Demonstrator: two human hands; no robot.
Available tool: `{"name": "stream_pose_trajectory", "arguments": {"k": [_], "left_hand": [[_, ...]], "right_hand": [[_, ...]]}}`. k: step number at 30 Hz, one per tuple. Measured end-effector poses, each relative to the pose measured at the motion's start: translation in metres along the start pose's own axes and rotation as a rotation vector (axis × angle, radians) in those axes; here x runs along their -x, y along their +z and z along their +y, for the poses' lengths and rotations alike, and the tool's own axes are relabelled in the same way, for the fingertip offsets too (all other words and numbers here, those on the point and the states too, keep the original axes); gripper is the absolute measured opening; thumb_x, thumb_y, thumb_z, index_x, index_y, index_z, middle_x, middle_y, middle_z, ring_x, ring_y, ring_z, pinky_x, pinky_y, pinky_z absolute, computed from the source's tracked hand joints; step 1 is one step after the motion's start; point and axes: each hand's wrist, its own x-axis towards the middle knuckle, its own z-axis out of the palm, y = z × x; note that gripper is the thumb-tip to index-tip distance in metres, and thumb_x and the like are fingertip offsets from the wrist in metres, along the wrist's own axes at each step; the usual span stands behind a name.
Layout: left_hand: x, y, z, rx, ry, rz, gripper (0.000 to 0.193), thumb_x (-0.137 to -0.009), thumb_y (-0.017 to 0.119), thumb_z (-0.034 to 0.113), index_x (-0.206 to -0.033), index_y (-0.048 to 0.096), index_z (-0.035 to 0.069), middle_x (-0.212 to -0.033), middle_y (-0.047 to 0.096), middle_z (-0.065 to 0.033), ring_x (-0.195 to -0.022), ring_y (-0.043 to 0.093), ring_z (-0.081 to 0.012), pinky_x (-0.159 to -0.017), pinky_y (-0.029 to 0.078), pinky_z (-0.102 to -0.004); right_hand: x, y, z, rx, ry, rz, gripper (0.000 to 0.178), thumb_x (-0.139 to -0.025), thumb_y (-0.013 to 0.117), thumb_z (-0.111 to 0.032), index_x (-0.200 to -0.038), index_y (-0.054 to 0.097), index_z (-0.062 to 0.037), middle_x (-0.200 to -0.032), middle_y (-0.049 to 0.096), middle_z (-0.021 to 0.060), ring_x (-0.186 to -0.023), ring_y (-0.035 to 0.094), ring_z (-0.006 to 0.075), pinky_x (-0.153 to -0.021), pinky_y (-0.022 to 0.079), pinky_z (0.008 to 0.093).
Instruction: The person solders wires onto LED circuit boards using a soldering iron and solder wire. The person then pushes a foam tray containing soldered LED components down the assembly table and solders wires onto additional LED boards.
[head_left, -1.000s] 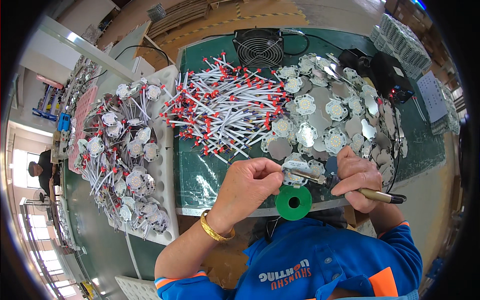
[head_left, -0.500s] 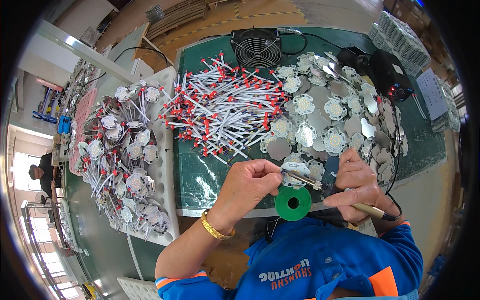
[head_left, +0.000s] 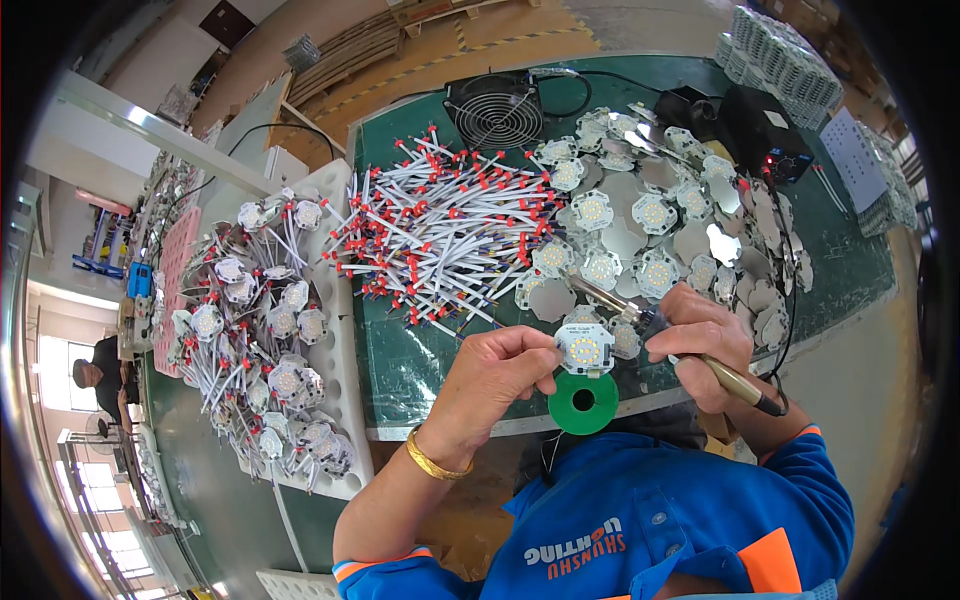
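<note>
My left hand [head_left: 505, 372], with a gold bracelet on the wrist, has thumb and forefinger pinched together at the left edge of a white LED board [head_left: 585, 349]. Whatever is between those fingertips is too small to make out. The board faces up, showing a ring of yellowish LEDs. My right hand [head_left: 706, 345] is wrapped round a soldering iron [head_left: 728, 378], whose metal tip points up and left, past the board's upper right side. A green spool [head_left: 583, 403] sits just below the board, near the table's front edge.
White wires with red ends [head_left: 450, 225] lie heaped beyond my left hand. Loose LED boards [head_left: 655, 215] spread across the right. A black fan [head_left: 495, 110] and black soldering station [head_left: 765, 135] stand behind. Wired boards [head_left: 285, 380] fill a white foam tray [head_left: 340, 410] at left.
The soldering iron's tip has lifted off the LED board and swung up, uncovering its LEDs. My right hand has shifted slightly left and up; my left hand remains pinched beside the board.
</note>
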Motion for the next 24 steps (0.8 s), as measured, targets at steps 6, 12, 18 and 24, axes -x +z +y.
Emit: {"name": "stream_pose_trajectory", "arguments": {"k": [6, 12, 18, 24], "left_hand": [[0.004, -0.003, -0.006, 0.074, 0.035, -0.009, 0.012, -0.082, 0.062, 0.014, -0.089, 0.065, 0.004, -0.069, 0.060, 0.0007, -0.062, 0.053, -0.0035, -0.053, 0.037, -0.0165], [0.009, 0.000, -0.006, 0.010, 0.133, 0.075, 0.011, -0.081, 0.061, 0.010, -0.088, 0.065, 0.002, -0.070, 0.060, 0.0010, -0.063, 0.054, -0.0032, -0.055, 0.039, -0.0178], [0.007, 0.002, -0.012, 0.002, 0.239, 0.108, 0.011, -0.082, 0.059, 0.007, -0.087, 0.064, 0.000, -0.073, 0.061, 0.0000, -0.065, 0.057, -0.0048, -0.061, 0.045, -0.0186], [0.005, 0.011, -0.008, -0.048, 0.255, 0.178, 0.009, -0.080, 0.057, 0.004, -0.085, 0.063, 0.001, -0.075, 0.062, -0.0001, -0.064, 0.056, -0.0052, -0.057, 0.040, -0.0186]], "right_hand": [[-0.002, 0.007, -0.005, -0.026, 0.024, 0.000, 0.030, -0.090, 0.047, -0.028, -0.095, 0.057, -0.0005, -0.066, 0.057, 0.0091, -0.055, 0.045, 0.0211, -0.052, 0.037, 0.0355], [-0.003, 0.007, -0.006, -0.097, 0.010, 0.021, 0.029, -0.088, 0.053, -0.026, -0.102, 0.060, -0.0014, -0.068, 0.056, 0.0074, -0.059, 0.051, 0.0214, -0.052, 0.042, 0.0323], [-0.006, 0.011, -0.001, 0.043, 0.002, 0.026, 0.032, -0.090, 0.052, -0.032, -0.098, 0.057, -0.0019, -0.070, 0.055, 0.0100, -0.055, 0.045, 0.0215, -0.049, 0.034, 0.0335], [-0.018, 0.023, 0.008, 0.151, 0.083, 0.035, 0.031, -0.073, 0.074, -0.018, -0.099, 0.060, -0.0087, -0.076, 0.057, 0.0090, -0.063, 0.054, 0.0243, -0.054, 0.042, 0.0327]]}}
